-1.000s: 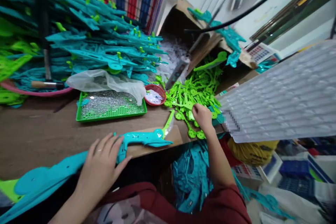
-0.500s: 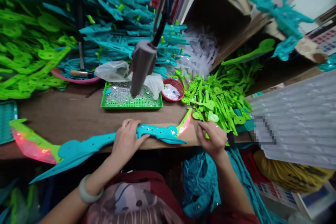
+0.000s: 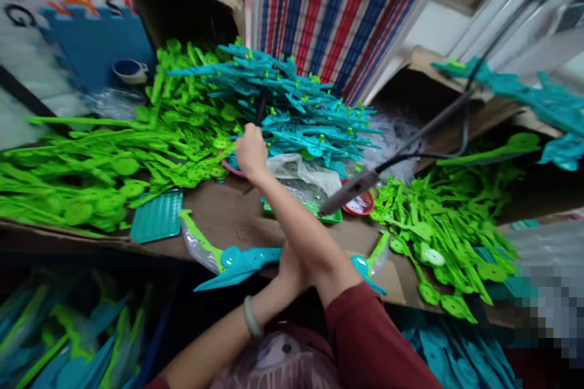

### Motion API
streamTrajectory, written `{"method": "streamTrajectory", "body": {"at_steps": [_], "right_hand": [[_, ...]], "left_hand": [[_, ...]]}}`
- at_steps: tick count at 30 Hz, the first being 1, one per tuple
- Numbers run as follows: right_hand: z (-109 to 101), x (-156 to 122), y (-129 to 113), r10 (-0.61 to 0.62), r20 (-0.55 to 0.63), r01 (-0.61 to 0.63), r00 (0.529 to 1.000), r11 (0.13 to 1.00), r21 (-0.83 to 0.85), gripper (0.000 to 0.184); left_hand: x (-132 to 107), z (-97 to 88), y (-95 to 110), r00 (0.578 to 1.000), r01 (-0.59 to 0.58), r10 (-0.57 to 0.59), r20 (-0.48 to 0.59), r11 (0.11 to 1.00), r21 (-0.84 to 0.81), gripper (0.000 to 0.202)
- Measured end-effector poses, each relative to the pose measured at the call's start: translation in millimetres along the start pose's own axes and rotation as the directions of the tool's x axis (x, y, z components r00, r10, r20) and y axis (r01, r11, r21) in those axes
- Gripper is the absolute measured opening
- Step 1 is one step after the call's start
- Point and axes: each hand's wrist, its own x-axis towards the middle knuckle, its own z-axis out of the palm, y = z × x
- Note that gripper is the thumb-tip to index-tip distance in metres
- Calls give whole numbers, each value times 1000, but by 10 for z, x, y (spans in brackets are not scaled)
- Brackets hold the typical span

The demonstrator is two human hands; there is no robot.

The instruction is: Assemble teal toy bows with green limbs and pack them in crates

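Observation:
My left hand is closed around the middle of a long teal plastic toy bow at the table's front edge. The bow has curved green and clear tips, and my right forearm crosses over and hides part of this hand. My right hand stretches forward, its fist wrapped round the black handle of a hammer standing by the pink basket. The hammer's head is hidden. Below the forearm sits a green tray of small metal parts, partly covered by a plastic bag.
A grey electric screwdriver hangs on a cable above the tray. Beside it stands a red basket with white pieces. Piles of green parts and teal parts crowd the back. A teal tray lies at left.
My right hand has moved from the table's right side across my left arm to the hammer and closed on it. My left hand stays on the bow. The view has turned left.

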Motion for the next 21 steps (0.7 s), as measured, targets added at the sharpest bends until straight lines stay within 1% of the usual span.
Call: {"method": "streamTrajectory", "body": {"at_steps": [1, 2, 3, 4, 5, 7, 9, 10, 12, 13, 14, 15, 16, 18, 19, 20, 21], "right_hand": [[60, 164, 79, -46, -1, 46, 999, 999, -8, 17], [109, 278, 169, -130, 13, 130, 991, 991, -12, 21], [153, 354, 262, -228, 40, 228, 973, 974, -10, 27], [193, 405, 352, -320, 79, 321, 944, 947, -1, 33], [230, 445, 436, -398, 117, 399, 910, 917, 14, 34], [290, 524, 574, -514, 190, 514, 837, 856, 50, 23], [304, 620, 666, -591, 252, 589, 766, 803, 89, 19], [282, 673, 696, -628, 278, 628, 727, 771, 101, 20], [169, 772, 721, -698, 304, 713, 648, 697, 80, 23], [81, 809, 715, -724, 305, 750, 619, 660, 42, 25], [-19, 828, 693, -738, 299, 776, 605, 631, -10, 27], [-124, 821, 657, -741, 288, 784, 606, 617, -63, 29], [-223, 780, 606, -733, 272, 776, 624, 622, -104, 31], [-369, 570, 469, -696, 232, 729, 680, 676, -109, 34], [-406, 400, 391, -673, 216, 698, 707, 713, -64, 37], [-414, 193, 312, -651, 203, 663, 732, 749, 12, 41], [-396, -39, 239, -631, 207, 622, 748, 775, 117, 46]], "left_hand": [[-1, -7, 12, 999, -24, 22, 29, 997, 75, 35], [-7, -18, 28, 998, -39, 33, 49, 991, 127, 42], [-16, -31, 48, 997, -51, 41, 65, 985, 167, 50], [-25, -45, 69, 996, -61, 47, 77, 978, 197, 57], [-33, -58, 88, 995, -70, 52, 86, 973, 219, 61], [-41, -76, 110, 993, -82, 57, 105, 965, 248, 58], [-34, -77, 109, 991, -86, 55, 121, 960, 268, 53], [-26, -71, 102, 990, -88, 54, 127, 957, 276, 52], [-11, -49, 88, 989, -95, 56, 139, 952, 291, 52], [-5, -39, 84, 988, -99, 59, 140, 950, 298, 52], [-5, -31, 83, 989, -102, 63, 137, 947, 305, 53], [-12, -28, 83, 989, -107, 68, 132, 944, 313, 53], [-29, -30, 84, 989, -115, 77, 129, 941, 319, 54], [-95, -47, 75, 985, -147, 108, 136, 936, 320, 59], [-141, -59, 62, 977, -193, 151, 152, 929, 316, 64], [-192, -68, 41, 960, -268, 222, 173, 910, 318, 72], [-241, -73, 14, 933, -354, 305, 193, 875, 330, 83]]}}
